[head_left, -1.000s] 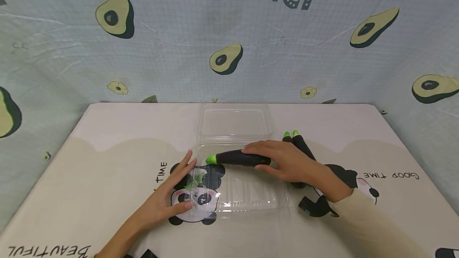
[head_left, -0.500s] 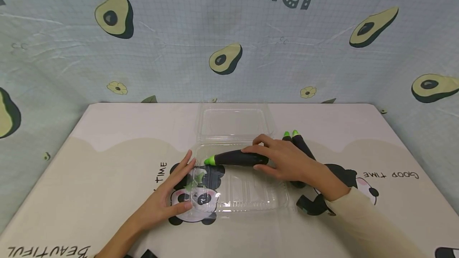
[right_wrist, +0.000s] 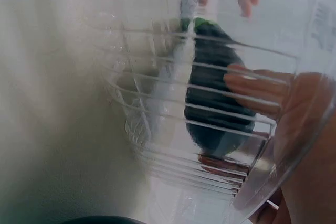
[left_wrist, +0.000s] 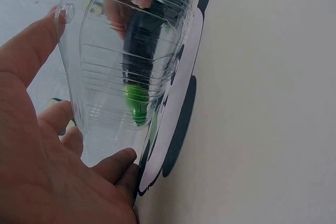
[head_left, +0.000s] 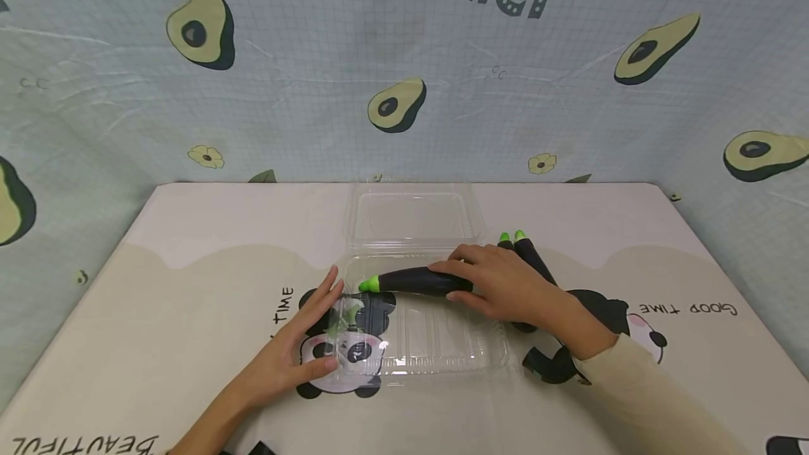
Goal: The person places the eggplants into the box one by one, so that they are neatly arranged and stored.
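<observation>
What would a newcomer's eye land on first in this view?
Probably the dark eggplant with its bright green tip, held by the right hand in the open clear container at mid-table. Next come two similar eggplants to its right, partly hidden by that hand, and the left hand at the container's left edge. The avocado-print cloth fills the background.

Right arm: plain cream long sleeve (head_left: pixel 651 392), loosely creased, ending near the wrist. Right hand (head_left: pixel 489 283) and left hand (head_left: pixel 300 346): ungloved, fingers ringless.
</observation>
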A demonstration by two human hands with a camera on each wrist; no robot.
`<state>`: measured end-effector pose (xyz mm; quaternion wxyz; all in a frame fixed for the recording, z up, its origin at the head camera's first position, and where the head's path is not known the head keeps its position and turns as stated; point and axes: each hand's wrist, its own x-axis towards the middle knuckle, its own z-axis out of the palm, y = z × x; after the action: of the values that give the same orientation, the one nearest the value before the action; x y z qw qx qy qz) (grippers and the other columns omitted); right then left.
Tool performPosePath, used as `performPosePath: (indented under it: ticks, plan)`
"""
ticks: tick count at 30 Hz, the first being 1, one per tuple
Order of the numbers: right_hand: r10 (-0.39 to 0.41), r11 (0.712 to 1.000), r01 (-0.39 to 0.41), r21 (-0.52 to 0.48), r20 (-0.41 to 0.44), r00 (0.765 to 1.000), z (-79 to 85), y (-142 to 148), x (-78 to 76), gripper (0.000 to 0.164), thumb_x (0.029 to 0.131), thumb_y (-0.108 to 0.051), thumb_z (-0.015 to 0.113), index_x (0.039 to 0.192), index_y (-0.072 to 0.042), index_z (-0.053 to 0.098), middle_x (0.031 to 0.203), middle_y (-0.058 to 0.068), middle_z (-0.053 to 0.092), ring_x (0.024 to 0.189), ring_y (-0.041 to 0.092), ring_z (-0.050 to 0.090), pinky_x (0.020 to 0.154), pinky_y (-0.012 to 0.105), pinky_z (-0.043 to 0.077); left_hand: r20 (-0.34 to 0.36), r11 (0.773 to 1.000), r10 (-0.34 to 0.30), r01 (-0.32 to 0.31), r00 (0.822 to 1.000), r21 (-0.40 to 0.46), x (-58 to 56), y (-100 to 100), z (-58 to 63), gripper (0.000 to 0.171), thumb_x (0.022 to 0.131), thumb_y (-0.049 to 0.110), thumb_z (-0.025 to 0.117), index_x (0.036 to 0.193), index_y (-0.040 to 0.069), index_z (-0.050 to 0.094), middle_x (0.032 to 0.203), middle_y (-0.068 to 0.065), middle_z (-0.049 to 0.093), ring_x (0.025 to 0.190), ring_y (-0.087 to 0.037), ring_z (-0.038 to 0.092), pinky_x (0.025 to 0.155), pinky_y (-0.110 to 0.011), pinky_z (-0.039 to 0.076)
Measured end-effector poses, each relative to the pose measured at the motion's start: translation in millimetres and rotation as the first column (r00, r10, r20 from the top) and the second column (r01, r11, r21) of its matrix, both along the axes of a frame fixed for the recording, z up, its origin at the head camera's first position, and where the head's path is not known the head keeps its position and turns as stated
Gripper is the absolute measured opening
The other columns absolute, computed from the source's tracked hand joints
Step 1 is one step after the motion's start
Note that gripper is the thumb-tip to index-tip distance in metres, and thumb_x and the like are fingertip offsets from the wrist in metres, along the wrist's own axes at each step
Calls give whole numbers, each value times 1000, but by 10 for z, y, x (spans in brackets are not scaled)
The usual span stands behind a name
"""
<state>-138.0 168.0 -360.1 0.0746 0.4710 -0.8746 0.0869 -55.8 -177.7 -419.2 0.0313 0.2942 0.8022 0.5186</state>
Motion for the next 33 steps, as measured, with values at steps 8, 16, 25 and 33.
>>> performPosePath:
  ticks: [8,16,25,33]
  plan:
    - [-7,1000,7,11,-6,1000,-1,-15,22,47,85,-35,73,129,-21,61,109,1,64,97,18,62,78,36,52,1,1000,2,-2,1000,9,-4,11,-2,86,77,12,70,152,10,26,160,-3,6,145,-21,9,100,-71,14]
    - [-24,1000,24,20,-6,1000,-18,-28,31,47,85,-34,72,128,-20,61,114,0,63,103,19,62,81,37,52,-6,1000,6,-6,1000,0,-3,10,-5,86,77,12,70,152,10,26,160,-3,6,145,-20,9,99,-72,15]
    - [-47,997,48,54,-6,999,-18,-47,49,48,85,-34,72,129,-18,60,114,1,63,105,20,61,84,39,51,6,1000,1,-1,1000,10,0,13,-5,86,78,12,69,152,10,26,160,-3,6,145,-20,8,99,-73,15]
    - [-27,999,28,30,-37,999,-25,-50,46,47,84,-32,73,128,-18,61,112,0,64,103,18,61,81,35,52,1,1000,4,-4,1000,4,-2,12,-3,86,78,13,69,152,11,26,160,-2,6,145,-19,9,98,-74,15]
